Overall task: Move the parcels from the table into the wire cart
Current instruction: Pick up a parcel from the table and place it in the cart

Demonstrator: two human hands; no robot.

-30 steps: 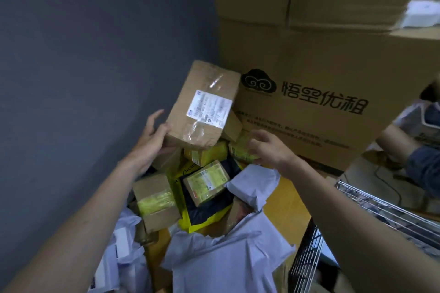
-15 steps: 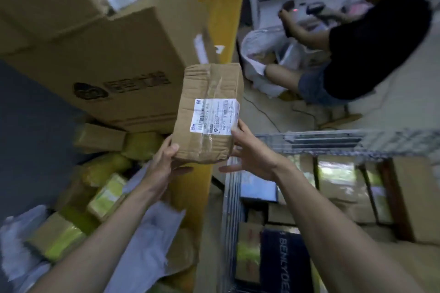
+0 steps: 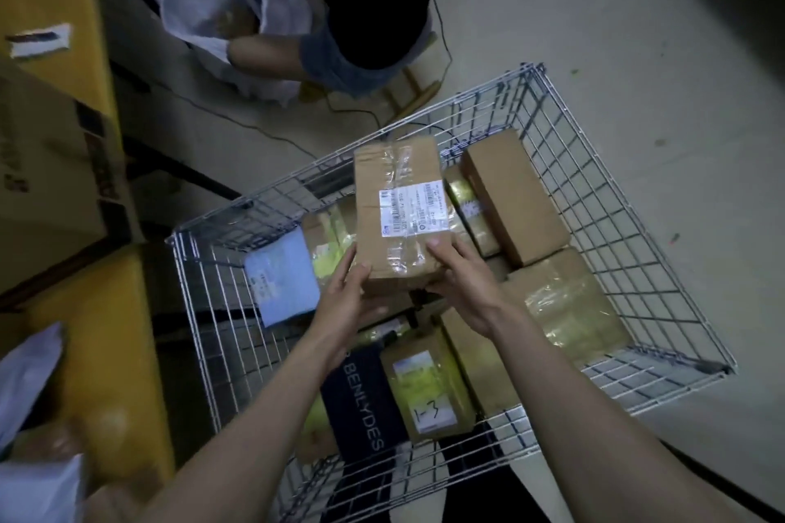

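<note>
Nearest the camera, two bare forearms reach forward over the near rim of the wire cart [image 3: 654, 200]. Below them in the cart lie a dark parcel [image 3: 361, 399] printed BENLYDES and a taped box [image 3: 429, 391] with "1-3" handwritten on its label. The left hand [image 3: 346, 301] grips the near left corner of a brown cardboard parcel [image 3: 397, 217], fingers curled up its side, and the right hand [image 3: 461, 289] holds the near right corner with the thumb pressed on the top face. The parcel (white shipping label up, clear tape across it) is held above the cart's middle, over the parcels already inside; whether it touches any of them cannot be told. Beside it lie a pale blue mailer [image 3: 282, 276] on the left and plain brown boxes [image 3: 514, 200] on the right. A yellow table [image 3: 110, 335] stands left of the cart. Beyond, another person [image 3: 361, 0] crouches on the floor beside a white bag [image 3: 204, 4].
</note>
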